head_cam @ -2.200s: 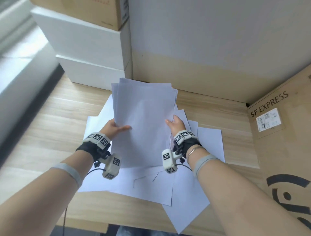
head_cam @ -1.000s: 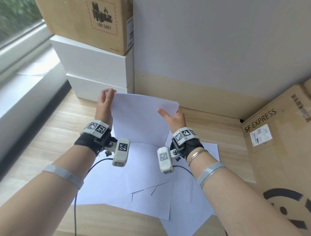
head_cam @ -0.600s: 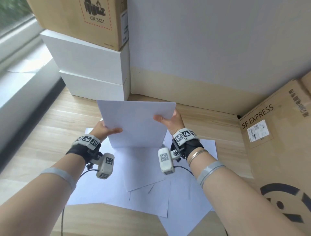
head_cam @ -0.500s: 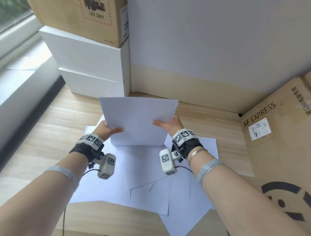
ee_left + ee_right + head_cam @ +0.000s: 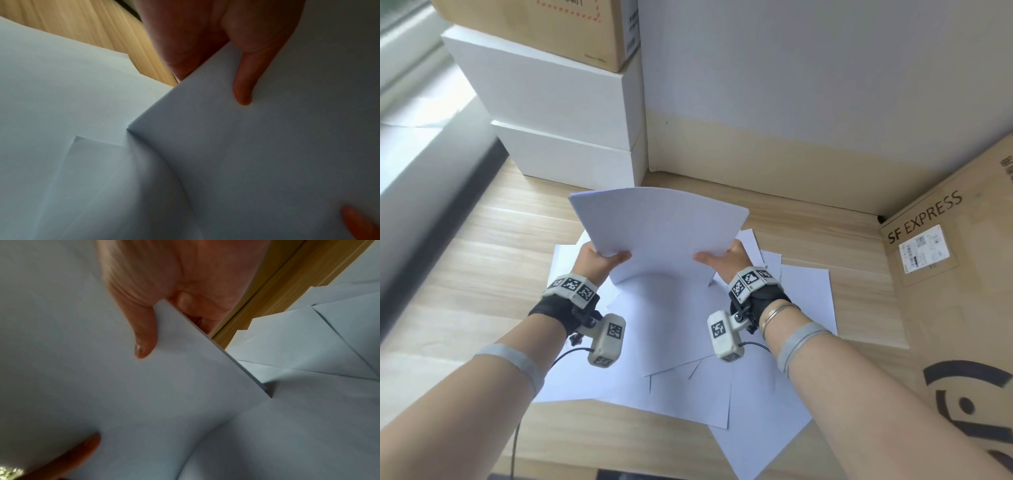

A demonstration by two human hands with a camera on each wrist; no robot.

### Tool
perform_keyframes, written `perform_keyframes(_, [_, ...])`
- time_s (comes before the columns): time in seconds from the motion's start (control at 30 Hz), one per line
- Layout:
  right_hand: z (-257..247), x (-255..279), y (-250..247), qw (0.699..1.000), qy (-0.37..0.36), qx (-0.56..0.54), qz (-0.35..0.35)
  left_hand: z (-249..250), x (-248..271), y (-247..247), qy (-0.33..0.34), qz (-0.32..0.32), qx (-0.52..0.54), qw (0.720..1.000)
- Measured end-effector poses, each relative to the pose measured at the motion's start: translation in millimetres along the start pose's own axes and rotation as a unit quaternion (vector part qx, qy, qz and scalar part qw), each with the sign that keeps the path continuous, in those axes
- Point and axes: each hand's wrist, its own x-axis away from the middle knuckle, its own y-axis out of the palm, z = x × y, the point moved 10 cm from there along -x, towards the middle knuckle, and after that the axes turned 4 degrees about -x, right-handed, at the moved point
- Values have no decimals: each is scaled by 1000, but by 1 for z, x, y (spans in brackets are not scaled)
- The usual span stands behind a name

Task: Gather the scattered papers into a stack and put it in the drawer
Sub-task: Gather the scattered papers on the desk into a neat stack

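- Comparing with half a second earlier, the gathered stack of plain white paper sheets [image 5: 661, 236] had dropped until its lower edge met the loose white sheets [image 5: 681, 346] on the pale wooden desk [image 5: 482, 260]; likely squaring the edges.
- The left hand [image 5: 599, 262] and right hand [image 5: 726, 262] each pinched one side, thumbs in front.
- Stack bowed, thin, matte (edges flush). Many sheets remained ungathered; no drawer in view.

We note a wooden desk [image 5: 465, 260] against a grey wall [image 5: 808, 68]. Two white boxes [image 5: 558, 113] are stacked at back left, with a cardboard box [image 5: 544, 24] on top. An SF EXPRESS carton [image 5: 955, 291] stands right.
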Motion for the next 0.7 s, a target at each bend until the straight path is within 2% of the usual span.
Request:
perform_keyframes(0.1, [2, 0, -4, 999, 18, -20, 22, 3, -2, -3, 0, 2, 38, 999])
perform_keyframes(0.23, [18, -1, -5, 999, 48, 4, 11, -14, 0, 7, -45, -50, 137, 988])
perform_keyframes(0.53, [36, -8, -1, 996, 81, 37, 14, -25, -4, 7, -41, -26, 26, 999])
perform_keyframes(0.7, [29, -25, 4, 999, 16, 43, 20, -18, -2, 16, -50, -50, -24, 997])
